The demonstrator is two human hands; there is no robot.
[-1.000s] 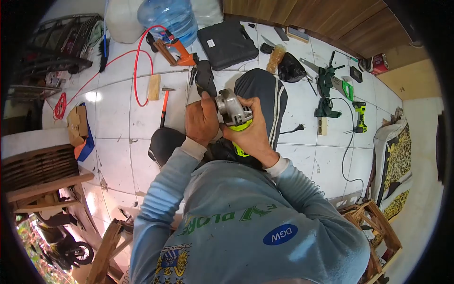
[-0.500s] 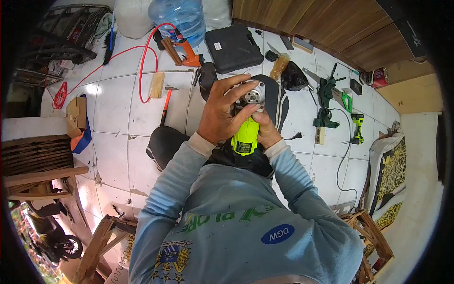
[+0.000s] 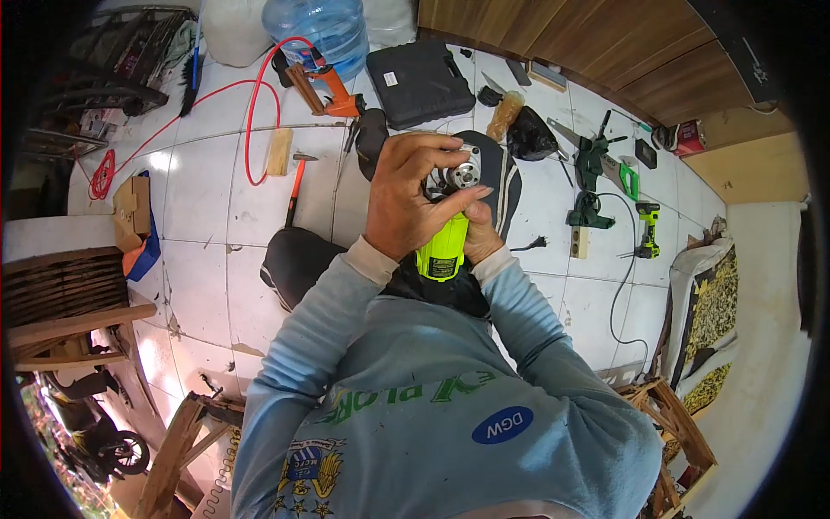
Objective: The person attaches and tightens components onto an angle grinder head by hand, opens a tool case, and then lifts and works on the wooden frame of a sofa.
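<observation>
A lime-green angle grinder (image 3: 443, 249) is held over my lap, its metal gear head and round spindle flange (image 3: 465, 176) facing up. My left hand (image 3: 406, 195) is closed around the gear head from the left, with its thumb and fingers on either side of the flange. From the right, my right hand (image 3: 482, 232) grips the grinder's body just below the head, its thumb near my left thumb. Some of the right fingers are hidden behind the tool. No disc shows on the flange.
On the tiled floor ahead lie a hammer (image 3: 296, 189), a wood block (image 3: 279, 152), an orange nail gun (image 3: 344, 102) with a red hose, and a black case (image 3: 419, 84). To the right are a green-handled saw (image 3: 624, 177), a green drill (image 3: 648, 231) and a power cable (image 3: 616, 303).
The whole view has shifted slightly. My left fingers and thumb have moved a little around the flange, while both hands keep hold of the grinder.
</observation>
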